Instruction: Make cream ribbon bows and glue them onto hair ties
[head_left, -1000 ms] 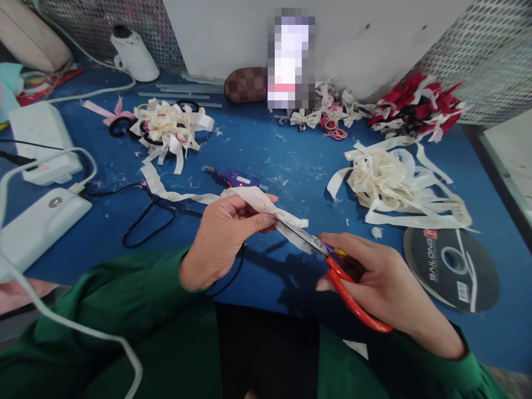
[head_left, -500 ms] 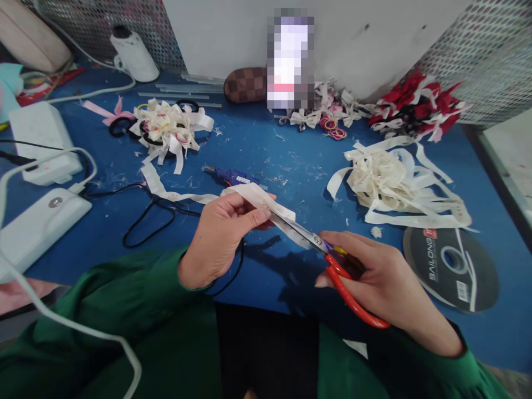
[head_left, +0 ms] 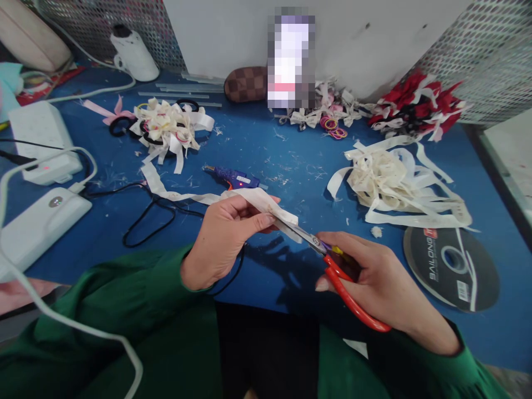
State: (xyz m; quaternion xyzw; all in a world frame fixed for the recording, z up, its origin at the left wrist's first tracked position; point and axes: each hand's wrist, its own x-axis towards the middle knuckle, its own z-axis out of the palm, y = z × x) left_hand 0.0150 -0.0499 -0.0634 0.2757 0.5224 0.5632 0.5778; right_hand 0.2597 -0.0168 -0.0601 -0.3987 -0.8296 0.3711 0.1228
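My left hand (head_left: 226,235) pinches a folded cream ribbon (head_left: 261,200) between thumb and fingers. One long tail of it trails left over the table. My right hand (head_left: 374,271) grips red-handled scissors (head_left: 353,299), with fingers in the loops. The scissor blades point up and left, lying along the ribbon just past my left thumb, and seem nearly closed. A thin purple and yellow item (head_left: 336,249) shows between my right fingers and the scissors; I cannot make out what it is. Just beyond my left hand lies a blue glue gun (head_left: 236,178) with a small red light.
A tangled heap of cream ribbon (head_left: 382,177) lies right, above a black ribbon spool (head_left: 453,277). Finished-looking bows with hair ties (head_left: 166,127) sit back left. Red and white bows (head_left: 419,105) are back right. White power banks (head_left: 45,227) and cables occupy the left; a blurred phone (head_left: 291,61) stands behind.
Both hands keep their grips. The ribbon and left hand have shifted slightly right and down, and the ribbon's end sits nearer the scissors' pivot.
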